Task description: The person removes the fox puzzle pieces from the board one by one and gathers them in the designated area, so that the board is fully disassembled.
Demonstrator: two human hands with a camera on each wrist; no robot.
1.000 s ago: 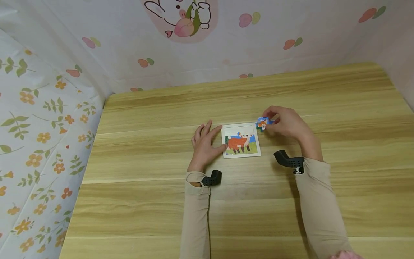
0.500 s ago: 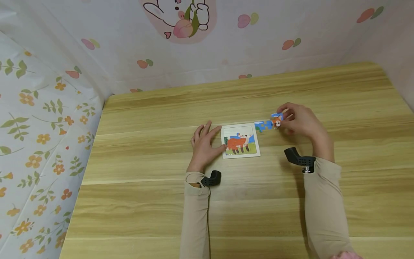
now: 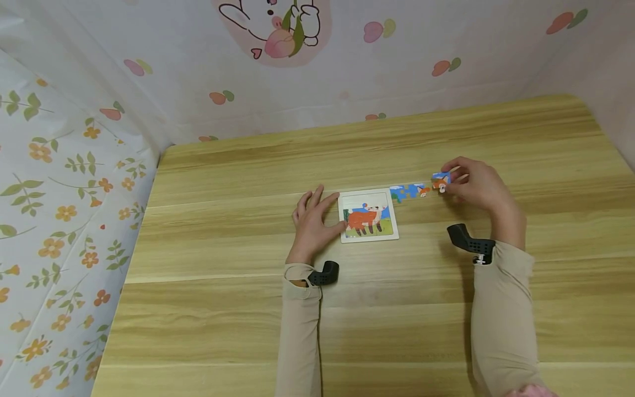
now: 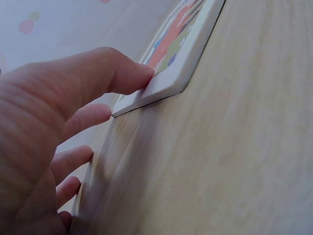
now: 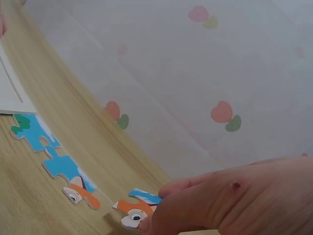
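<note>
puzzle pieces point(image 3: 409, 191) right of tray point(image 3: 369, 236)

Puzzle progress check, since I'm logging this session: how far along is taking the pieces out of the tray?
Done: two pieces lie on the table right of the tray, whose top row looks bare. In hand: the right hand pinches a third piece at the row's end, while the left hand presses the tray's edge. Left: the cow picture's pieces remain in the tray.
</note>
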